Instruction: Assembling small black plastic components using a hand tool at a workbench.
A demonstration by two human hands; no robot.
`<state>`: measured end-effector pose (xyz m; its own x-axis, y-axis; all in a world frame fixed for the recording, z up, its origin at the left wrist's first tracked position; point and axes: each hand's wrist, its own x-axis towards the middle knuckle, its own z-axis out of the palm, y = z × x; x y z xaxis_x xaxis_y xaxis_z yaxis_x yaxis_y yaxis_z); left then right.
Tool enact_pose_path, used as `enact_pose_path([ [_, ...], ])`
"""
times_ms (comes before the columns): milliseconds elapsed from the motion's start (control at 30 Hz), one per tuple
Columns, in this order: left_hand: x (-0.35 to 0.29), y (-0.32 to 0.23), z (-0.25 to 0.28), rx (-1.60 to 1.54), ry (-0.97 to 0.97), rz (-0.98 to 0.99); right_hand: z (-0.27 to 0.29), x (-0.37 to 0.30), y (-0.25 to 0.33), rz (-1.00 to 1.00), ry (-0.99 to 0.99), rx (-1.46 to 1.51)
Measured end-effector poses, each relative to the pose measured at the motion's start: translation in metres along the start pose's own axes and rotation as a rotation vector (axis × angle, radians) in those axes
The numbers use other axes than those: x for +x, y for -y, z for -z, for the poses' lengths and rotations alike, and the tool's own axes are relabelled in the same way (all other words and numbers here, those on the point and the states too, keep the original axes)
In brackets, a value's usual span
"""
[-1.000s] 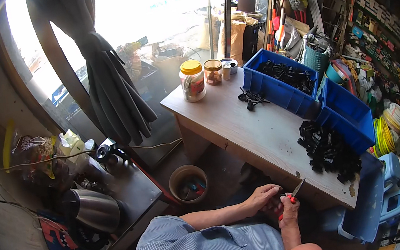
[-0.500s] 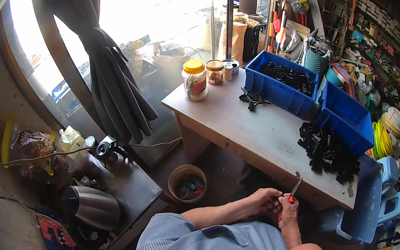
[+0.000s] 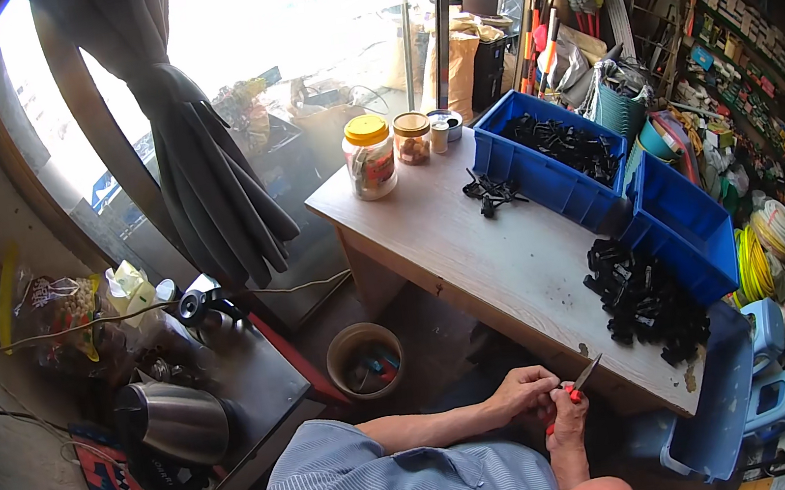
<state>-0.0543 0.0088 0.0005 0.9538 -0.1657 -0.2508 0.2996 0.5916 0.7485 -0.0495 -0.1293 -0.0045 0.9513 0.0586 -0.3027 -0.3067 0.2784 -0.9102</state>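
Note:
In front of my lap, by the table's near edge, my two hands meet. My right hand [image 3: 567, 426] is closed around a red-handled tool with a pointed metal tip [image 3: 587, 373], probably scissors. The tip points up toward the table, and part of the red handle shows below the fingers. My left hand [image 3: 527, 393] is pinched close against it; whatever sits between those fingers is too small to name. On the table beyond lies a heap of small black plastic parts [image 3: 640, 300]. A smaller cluster of black parts [image 3: 493, 192] rests farther back.
A blue crate [image 3: 551, 165] on the table holds more black parts; another blue crate [image 3: 679, 225] stands beside it. Jars [image 3: 370, 159] stand at the far corner. A bucket [image 3: 365, 360] is on the floor, and a steel kettle [image 3: 176, 422] is at left. Blue stools [image 3: 775, 403] are at right.
My left hand has shifted slightly, its fingers now raised at the right hand's fingertips. The tool has moved a little to the right. My view has shifted slightly.

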Motion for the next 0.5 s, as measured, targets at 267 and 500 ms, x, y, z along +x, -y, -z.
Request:
enact_pose_path([
  [267, 0.012, 0.007, 0.011, 0.001, -0.069, 0.391, -0.006, -0.005, -0.001, -0.038, 0.020, -0.046],
  [500, 0.020, 0.010, 0.001, 0.015, -0.140, 0.433, -0.010, -0.008, -0.004, -0.006, -0.078, -0.112],
])
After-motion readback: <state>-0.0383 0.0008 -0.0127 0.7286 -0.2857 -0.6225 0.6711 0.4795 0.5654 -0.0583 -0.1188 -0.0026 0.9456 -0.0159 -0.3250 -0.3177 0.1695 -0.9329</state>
